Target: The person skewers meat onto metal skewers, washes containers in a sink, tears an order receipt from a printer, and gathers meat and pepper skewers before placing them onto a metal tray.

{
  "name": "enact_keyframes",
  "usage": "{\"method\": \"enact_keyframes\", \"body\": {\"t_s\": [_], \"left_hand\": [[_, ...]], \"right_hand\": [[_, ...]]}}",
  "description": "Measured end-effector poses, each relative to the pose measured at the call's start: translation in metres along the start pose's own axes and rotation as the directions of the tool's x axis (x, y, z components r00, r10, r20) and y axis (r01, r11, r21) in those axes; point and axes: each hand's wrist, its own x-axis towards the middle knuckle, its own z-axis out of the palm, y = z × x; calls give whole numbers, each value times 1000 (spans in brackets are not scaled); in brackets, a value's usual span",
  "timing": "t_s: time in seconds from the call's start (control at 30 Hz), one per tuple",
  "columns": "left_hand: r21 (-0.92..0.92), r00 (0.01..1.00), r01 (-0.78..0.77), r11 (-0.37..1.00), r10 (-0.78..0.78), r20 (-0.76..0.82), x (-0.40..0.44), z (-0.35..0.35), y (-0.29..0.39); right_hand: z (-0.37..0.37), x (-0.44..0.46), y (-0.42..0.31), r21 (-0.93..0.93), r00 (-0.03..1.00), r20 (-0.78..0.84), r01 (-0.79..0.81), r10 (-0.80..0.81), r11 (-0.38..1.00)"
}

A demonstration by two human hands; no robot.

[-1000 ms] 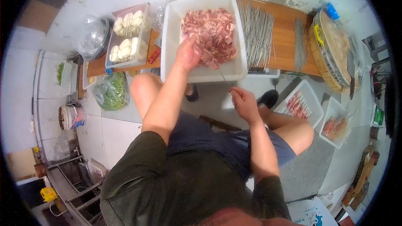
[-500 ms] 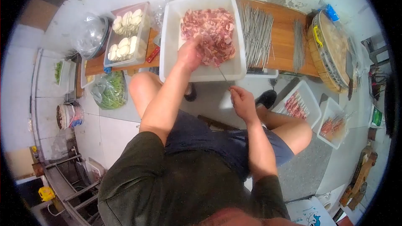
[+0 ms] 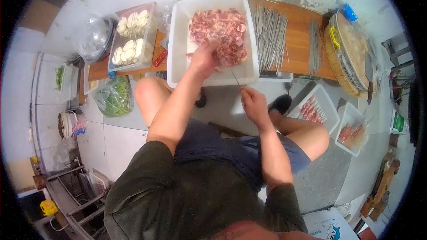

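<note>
A white tub (image 3: 178,58) holds a heap of raw cut meat (image 3: 218,24). Over the lower left of that heap is my left hand (image 3: 205,60), its fingers against the meat; whatever they pinch is too small to make out. Just below the tub's near rim, my right hand (image 3: 254,106) is closed on the end of a thin metal skewer (image 3: 235,78). The skewer slants up and left over the rim towards the meat near my left hand. Many loose skewers (image 3: 269,35) lie right of the tub.
A clear box of white sliced pieces (image 3: 132,38) stands left, beside a red-handled tool (image 3: 160,58). At right are a round wooden board (image 3: 351,49) and a smaller skewer bundle (image 3: 314,46). Trays with skewered meat (image 3: 312,110) sit on the floor; bagged greens (image 3: 113,98) lie left.
My left hand has shifted down slightly along the meat's near edge. My right hand has moved a little up and left, with the skewer still in it. The whole view has drifted slightly.
</note>
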Motion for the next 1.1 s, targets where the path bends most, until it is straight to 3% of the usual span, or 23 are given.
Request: {"method": "enact_keyframes", "body": {"t_s": [0.13, 0.33, 0.43, 0.47, 0.5, 0.57, 0.6, 0.63, 0.67, 0.73, 0.77, 0.87, 0.93, 1.0, 1.03, 1.07, 1.1], "left_hand": [[60, 996, 79, 995, -82, 46, -8, 4, 12], [-18, 999, 30, 999, -31, -12, -3, 2, 4], [39, 999, 39, 998, -40, 16, 1, -7, 2], [316, 988, -130, 940, 95, 123, 12, -19, 1], [545, 946, -308, 780, 191, 262, 28, -37, 1], [554, 945, -319, 769, 215, 247, 31, -45, 10], [338, 986, -161, 927, 140, 85, 22, -33, 25], [71, 999, -18, 997, 21, -50, 17, -28, 35], [238, 995, 21, 971, 3, -100, 18, -34, 37], [540, 980, 115, 834, -5, -200, 27, -55, 37], [590, 988, 90, 802, 5, -157, 33, -68, 29], [936, 982, 187, 299, -82, -170, 29, -70, 25], [994, 991, 86, 67, -109, -79, 31, -72, 19], [985, 987, -40, -165, -161, 13, 35, -71, 12], [977, 988, -118, -176, -119, 98, 31, -65, 12], [960, 977, -208, -187, -82, 196, 22, -54, 16], [930, 949, -314, -194, -54, 309, 24, -45, 16]], "right_hand": [[3, 3, -8, 21, 999, 9, -42, 42, 999], [9, 9, -10, 30, 999, 17, -44, 43, 999], [12, 9, -20, 31, 998, 6, -60, 60, 998], [11, 8, -23, 27, 998, 1, -57, 57, 998], [11, 8, -26, 23, 999, -3, -53, 53, 998], [9, 6, -34, 44, 996, -29, -80, 81, 996], [7, 3, -40, 68, 993, -48, -109, 112, 992], [5, 2, -47, 93, 988, -67, -136, 142, 986], [3, -2, -55, 111, 989, -79, -117, 126, 987], [-1, -8, -67, 145, 990, -105, -79, 95, 986], [-2, -7, -64, 175, 990, -100, -80, 98, 981], [-12, -5, -60, 233, 989, -110, -68, 96, 970], [-22, -15, -71, 230, 987, -144, -36, 71, 973], [-42, -26, -79, 340, 974, -222, 35, 44, 940], [-53, -39, -97, -24, 923, -335, 190, -187, 981], [-63, -52, -115, -407, 809, -426, 228, -405, 884], [-84, -59, -120, -183, 805, -525, 208, -274, 961]]}}
